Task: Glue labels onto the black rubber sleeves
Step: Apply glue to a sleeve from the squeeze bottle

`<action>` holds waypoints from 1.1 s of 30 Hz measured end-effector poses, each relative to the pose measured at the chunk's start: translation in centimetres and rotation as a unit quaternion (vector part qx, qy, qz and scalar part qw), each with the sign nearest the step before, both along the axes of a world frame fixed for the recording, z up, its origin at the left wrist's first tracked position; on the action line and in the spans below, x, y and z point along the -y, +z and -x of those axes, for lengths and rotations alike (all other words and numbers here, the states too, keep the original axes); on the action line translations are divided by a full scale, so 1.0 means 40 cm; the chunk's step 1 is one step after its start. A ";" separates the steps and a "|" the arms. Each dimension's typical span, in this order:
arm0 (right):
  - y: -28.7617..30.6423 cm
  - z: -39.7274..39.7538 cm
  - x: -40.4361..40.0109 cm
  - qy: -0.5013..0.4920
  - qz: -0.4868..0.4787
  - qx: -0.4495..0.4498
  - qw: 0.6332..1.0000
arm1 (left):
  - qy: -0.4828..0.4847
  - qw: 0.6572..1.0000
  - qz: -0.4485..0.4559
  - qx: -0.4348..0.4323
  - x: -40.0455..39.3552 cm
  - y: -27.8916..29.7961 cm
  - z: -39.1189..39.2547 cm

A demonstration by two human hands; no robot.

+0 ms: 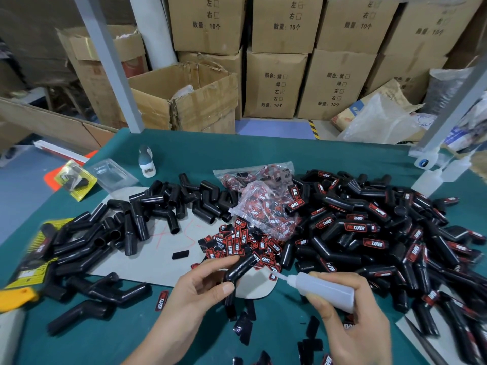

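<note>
Stacked cardboard boxes (276, 83) along the back, printed with characters. Green table (184, 151) spread across the lower view, grey sheet (163, 243) lying on it. Big heap of labelled sleeves (369, 233) on the right half, red-and-black labels facing up. Smaller heap of bare sleeves (158, 206) on the left and centre, partly on the grey sheet. Clear bag of labels (263, 201) between the two heaps, loose labels (237, 243) spilled just in front of it. Left hand (200, 283) curled round one bent black rubber sleeve (238, 268), thumb and fingers clamped on it, held above the table near the front edge. Right hand (350, 314) wrapped round a translucent glue bottle (324, 288), nozzle pointing left toward the held sleeve, tip near a single label (273, 276). Small white bottle (146, 162) upright at the back left
</note>
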State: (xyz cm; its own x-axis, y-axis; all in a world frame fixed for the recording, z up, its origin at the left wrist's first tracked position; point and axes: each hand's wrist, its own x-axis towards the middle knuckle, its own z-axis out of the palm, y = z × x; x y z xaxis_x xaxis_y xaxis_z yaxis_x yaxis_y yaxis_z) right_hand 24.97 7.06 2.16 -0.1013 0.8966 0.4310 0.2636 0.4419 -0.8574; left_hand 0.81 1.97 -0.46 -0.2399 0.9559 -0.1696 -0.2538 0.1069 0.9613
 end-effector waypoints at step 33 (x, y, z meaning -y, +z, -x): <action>0.010 0.005 0.001 0.001 -0.005 -0.006 1.000 | -0.005 1.000 0.004 0.016 0.000 -0.009 0.004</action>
